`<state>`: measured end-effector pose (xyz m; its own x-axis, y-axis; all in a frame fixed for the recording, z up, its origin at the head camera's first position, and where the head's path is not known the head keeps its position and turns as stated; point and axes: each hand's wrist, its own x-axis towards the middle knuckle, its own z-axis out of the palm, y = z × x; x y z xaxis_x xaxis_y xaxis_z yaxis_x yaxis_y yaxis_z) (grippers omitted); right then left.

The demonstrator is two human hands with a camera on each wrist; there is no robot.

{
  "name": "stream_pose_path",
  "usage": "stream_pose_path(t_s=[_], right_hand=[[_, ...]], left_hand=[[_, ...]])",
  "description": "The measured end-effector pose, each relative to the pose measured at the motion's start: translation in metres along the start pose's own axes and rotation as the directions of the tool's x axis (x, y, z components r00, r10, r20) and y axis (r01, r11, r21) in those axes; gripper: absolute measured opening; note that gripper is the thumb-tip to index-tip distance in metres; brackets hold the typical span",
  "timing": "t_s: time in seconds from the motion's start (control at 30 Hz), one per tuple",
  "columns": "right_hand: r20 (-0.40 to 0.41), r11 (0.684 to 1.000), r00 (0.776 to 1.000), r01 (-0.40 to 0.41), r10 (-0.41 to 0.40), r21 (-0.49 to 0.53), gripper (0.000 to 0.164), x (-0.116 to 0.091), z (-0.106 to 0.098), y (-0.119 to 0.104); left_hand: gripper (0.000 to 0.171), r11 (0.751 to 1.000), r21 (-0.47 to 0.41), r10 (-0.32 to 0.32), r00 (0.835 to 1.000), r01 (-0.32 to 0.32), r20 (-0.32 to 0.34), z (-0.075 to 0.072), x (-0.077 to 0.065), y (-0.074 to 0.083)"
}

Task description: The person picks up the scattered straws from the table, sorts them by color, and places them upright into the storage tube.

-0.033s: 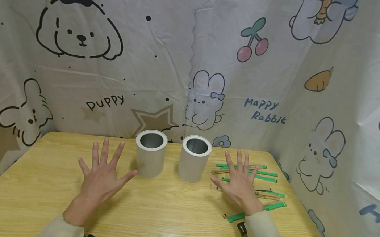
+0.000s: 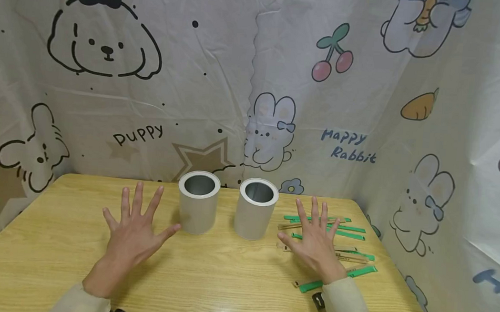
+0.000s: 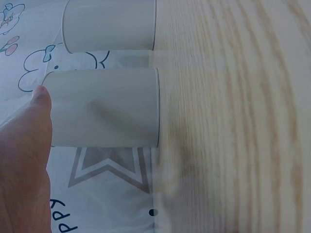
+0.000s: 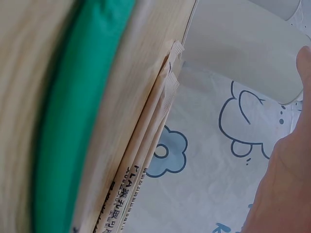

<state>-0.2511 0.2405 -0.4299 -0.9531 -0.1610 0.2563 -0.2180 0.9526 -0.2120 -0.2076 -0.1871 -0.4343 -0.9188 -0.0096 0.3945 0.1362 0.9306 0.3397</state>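
My left hand (image 2: 132, 239), fingers spread wide and holding nothing, hovers over the table left of two pale cylindrical canisters. Its thumb tip overlaps the edge of the left canister (image 2: 198, 212) in the head view. Both canisters stand upright with white rims and grey insides. Right of the second canister (image 2: 255, 218), my right hand (image 2: 316, 246) is likewise spread and holds nothing. Beneath and around it lie several slim wrapped sticks, some in green wrappers (image 2: 362, 271), others in printed tan paper (image 4: 141, 141). The hand and forearm hide part of them.
The wooden table (image 2: 208, 277) meets a printed cloth (image 2: 220, 78) hanging behind it and along both sides. Black bands show at both wrists, one a dark strap (image 2: 318, 301) under the right sleeve.
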Motion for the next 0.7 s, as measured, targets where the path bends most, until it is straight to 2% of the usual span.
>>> stream_pose_path(t_s=[0.3, 0.5, 0.6, 0.7], right_hand=[[-0.022, 1.0, 1.0, 0.006, -0.005, 0.021, 0.101, 0.0, 0.001, 0.002], [-0.014, 0.999, 1.0, 0.002, -0.002, 0.046, 0.101, 0.001, 0.0, 0.002], [-0.009, 0.998, 1.0, 0.001, 0.0, 0.057, 0.101, 0.002, -0.001, 0.002], [0.003, 0.996, 1.0, -0.004, 0.004, 0.086, 0.1, 0.003, -0.001, 0.003]], left_hand=[[0.1, 1.0, 0.009, -0.013, 1.0, 0.013, 0.013, -0.002, 0.001, 0.0], [0.105, 1.0, -0.005, -0.023, 1.0, 0.023, -0.002, -0.004, 0.004, 0.0], [0.108, 0.999, -0.028, -0.022, 1.0, 0.022, -0.007, -0.003, 0.007, 0.001], [0.11, 0.996, -0.082, -0.029, 0.999, 0.031, 0.016, 0.0, 0.011, 0.004]])
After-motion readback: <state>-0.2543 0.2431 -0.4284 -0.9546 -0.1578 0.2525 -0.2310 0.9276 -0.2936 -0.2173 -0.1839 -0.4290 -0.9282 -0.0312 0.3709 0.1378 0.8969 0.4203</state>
